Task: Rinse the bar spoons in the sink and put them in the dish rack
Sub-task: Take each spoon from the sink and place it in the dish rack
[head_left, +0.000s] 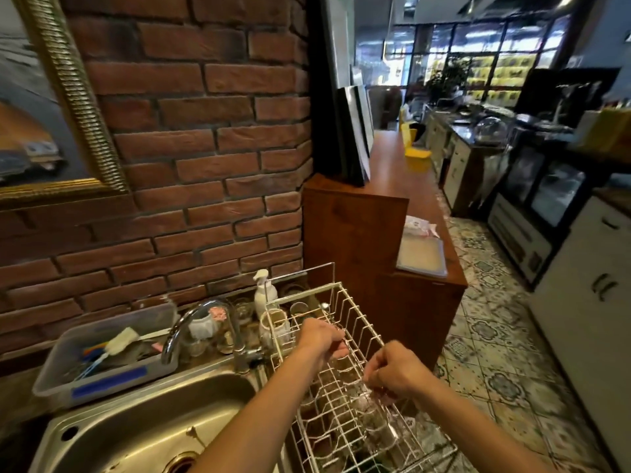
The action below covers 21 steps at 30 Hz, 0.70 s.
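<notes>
A white wire dish rack (362, 322) stands to the right of the steel sink (143, 425). My left hand (321, 339) hovers over the rack's middle with its fingers curled round a thin bar spoon (324, 306), whose small shiny end pokes out beyond the hand toward the rack's back. My right hand (397, 370) is at the rack's right rim, thumb and fingers pinching what looks like a thin metal spoon shaft, blurred among the wires. Another thin stick-like piece (194, 433) lies in the sink basin near the drain.
A curved tap (191, 322) rises behind the sink. A plastic tub (102, 363) with brushes sits at the left, and jars and a white spray bottle (264, 291) stand along the brick wall. A wooden counter (386, 240) is at the right, beside tiled floor.
</notes>
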Tool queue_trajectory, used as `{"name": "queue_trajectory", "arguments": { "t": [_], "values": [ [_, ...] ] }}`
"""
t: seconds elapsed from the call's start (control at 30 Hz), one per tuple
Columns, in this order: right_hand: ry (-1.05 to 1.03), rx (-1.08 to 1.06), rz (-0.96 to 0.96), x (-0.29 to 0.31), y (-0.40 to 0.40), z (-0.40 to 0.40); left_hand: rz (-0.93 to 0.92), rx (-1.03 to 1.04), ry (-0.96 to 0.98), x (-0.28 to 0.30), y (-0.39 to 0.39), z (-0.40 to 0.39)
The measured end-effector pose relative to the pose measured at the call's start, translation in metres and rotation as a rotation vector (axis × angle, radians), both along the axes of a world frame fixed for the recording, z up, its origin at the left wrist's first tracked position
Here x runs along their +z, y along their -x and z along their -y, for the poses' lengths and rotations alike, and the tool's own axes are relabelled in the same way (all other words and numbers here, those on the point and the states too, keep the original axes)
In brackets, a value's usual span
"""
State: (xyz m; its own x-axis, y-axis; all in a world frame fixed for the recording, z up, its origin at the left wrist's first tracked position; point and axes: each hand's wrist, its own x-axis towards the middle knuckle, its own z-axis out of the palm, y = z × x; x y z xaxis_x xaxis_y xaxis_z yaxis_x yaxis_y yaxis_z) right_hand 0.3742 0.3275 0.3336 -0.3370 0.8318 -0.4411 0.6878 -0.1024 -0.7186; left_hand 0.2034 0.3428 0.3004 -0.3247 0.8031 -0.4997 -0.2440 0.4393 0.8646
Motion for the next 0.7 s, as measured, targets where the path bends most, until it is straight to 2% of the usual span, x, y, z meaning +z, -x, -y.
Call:
{"name": "queue_trajectory", "arguments": {
  "t": [0.3, 0.53, 0.7],
  "values": [
    [-0.276, 0.156, 0.329, -0.031, 0.013, -0.002, -0.092, -0.009, 0.213, -0.022, -0.016, -0.012],
    [-0.404, 0.222, 0.392, -0.044, 0.02, 0.006, -0.176, 0.026, 0.296, -0.042, -0.019, -0.013],
    [-0.423, 0.253, 0.436, -0.045, 0.022, 0.006, -0.271, 0.056, 0.336, -0.047, -0.02, -0.02]
  ]
}}
